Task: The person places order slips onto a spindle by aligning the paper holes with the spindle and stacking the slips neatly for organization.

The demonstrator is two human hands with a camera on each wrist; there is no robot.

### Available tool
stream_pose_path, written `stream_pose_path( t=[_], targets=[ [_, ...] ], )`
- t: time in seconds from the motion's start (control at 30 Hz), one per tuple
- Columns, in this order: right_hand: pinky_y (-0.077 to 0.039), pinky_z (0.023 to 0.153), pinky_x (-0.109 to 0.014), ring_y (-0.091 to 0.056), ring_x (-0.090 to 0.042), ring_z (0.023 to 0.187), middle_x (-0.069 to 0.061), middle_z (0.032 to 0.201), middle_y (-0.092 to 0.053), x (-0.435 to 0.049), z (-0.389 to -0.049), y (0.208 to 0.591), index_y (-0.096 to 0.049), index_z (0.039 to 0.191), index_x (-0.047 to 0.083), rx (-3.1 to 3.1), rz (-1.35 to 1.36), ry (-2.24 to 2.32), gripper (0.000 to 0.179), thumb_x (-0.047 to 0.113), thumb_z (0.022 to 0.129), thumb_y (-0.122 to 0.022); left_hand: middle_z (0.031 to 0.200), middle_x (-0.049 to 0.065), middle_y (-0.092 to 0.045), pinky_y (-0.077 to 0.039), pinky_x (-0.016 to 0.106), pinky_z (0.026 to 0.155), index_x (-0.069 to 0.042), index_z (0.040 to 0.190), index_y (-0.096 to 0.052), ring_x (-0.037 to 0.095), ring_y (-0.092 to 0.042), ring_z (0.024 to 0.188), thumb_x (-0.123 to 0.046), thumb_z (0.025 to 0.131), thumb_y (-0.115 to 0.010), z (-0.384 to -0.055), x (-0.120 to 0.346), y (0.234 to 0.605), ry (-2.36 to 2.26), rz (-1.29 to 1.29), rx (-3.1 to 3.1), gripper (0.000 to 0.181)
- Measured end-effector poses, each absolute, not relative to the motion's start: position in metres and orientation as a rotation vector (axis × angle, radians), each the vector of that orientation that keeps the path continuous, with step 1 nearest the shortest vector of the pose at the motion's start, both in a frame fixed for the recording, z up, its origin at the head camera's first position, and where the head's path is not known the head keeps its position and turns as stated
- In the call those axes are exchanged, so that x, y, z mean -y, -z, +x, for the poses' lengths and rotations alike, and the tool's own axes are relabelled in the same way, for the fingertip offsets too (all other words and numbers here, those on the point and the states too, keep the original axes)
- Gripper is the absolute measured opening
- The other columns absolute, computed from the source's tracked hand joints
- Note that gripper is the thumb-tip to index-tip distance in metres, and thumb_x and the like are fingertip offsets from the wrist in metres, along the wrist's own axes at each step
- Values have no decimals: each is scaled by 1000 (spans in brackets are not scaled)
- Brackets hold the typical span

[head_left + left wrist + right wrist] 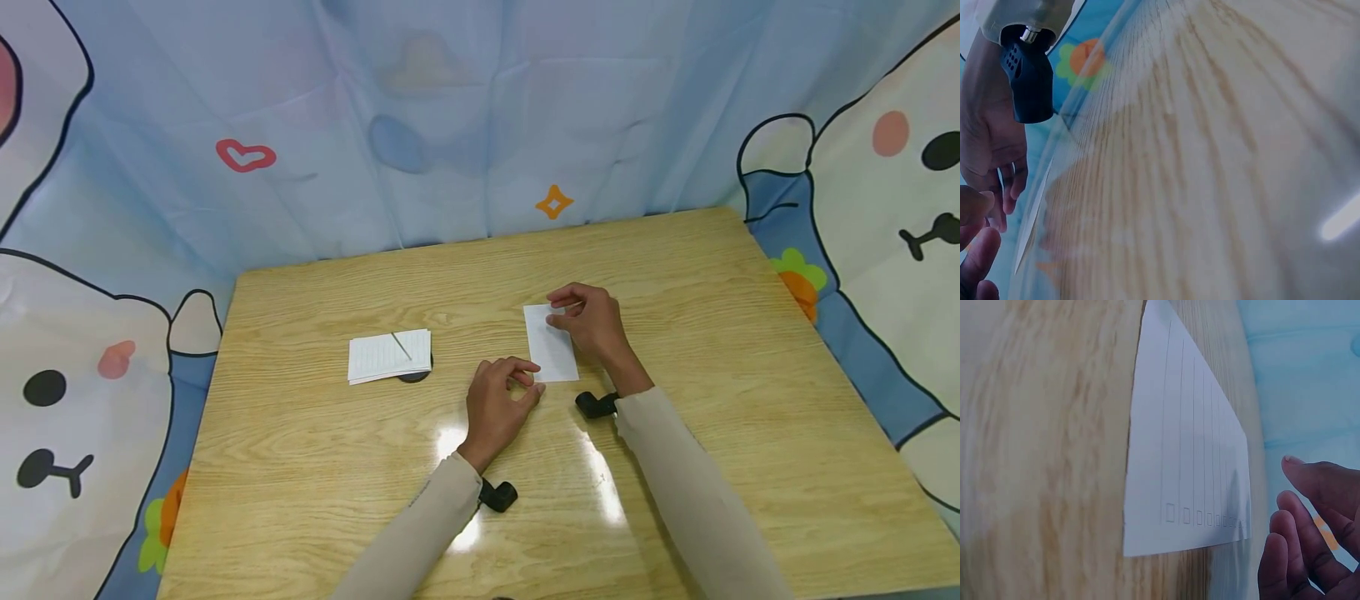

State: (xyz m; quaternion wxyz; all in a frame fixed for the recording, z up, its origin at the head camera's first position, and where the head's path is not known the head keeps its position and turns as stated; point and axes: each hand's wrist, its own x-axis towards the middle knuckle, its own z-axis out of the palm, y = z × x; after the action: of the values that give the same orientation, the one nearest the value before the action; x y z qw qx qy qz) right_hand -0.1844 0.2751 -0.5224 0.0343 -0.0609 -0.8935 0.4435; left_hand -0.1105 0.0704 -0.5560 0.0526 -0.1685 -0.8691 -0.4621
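One white checklist sheet (pixel 553 346), printed with lines and small boxes, lies on the table right of centre; the right wrist view shows its ruled print (pixel 1191 444). My right hand (pixel 596 325) hovers over its upper right side, thumb and fingers parted, holding nothing; in the right wrist view these fingers (pixel 1310 537) are apart from the paper. Beside the sheet's lower left corner is my left hand (pixel 497 404), its fingers loosely bent and thumb apart from them. Whether its fingertips touch the paper's edge is hard to tell. Nothing shows in its grasp.
To the left lies a small stack of lined paper (pixel 375 357) with a thin dark stick (pixel 402 347) on top. A black round object (pixel 415 377) shows partly from under it. The wooden table (pixel 300 467) ends at a patterned blue curtain (pixel 450 125) behind.
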Motion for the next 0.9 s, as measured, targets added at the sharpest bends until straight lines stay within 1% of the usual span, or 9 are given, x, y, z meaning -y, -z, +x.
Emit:
stream_pose_path(
  t=[0.27, 0.57, 0.9],
  targets=[
    [-58, 77, -38, -72, -31, 97, -14, 117, -76, -278, -190, 524, -77, 119, 10, 2768, -177, -1339, 28, 9, 92, -83, 90, -4, -77, -46, 21, 74, -24, 109, -79, 14, -57, 84, -22, 89, -87, -113, -73, 556, 1423, -496, 2659, 21],
    [-56, 73, -34, -72, -31, 94, -13, 121, -74, -280, -195, 525, -76, 121, 11, 2790, -172, -1341, 31, 5, 91, -82, 91, -4, -77, -45, 21, 73, -24, 109, -79, 13, -56, 83, -23, 89, -87, -115, -76, 555, 1411, -492, 2674, 22],
    [-55, 72, -33, -69, -30, 96, -11, 128, -74, -279, -198, 525, -76, 123, 11, 2873, -188, -1338, 35, 4, 90, -83, 90, -5, -76, -42, 19, 71, -25, 108, -79, 11, -54, 80, -21, 87, -88, -116, -78, 556, 1417, -469, 2682, 23]
  ],
)
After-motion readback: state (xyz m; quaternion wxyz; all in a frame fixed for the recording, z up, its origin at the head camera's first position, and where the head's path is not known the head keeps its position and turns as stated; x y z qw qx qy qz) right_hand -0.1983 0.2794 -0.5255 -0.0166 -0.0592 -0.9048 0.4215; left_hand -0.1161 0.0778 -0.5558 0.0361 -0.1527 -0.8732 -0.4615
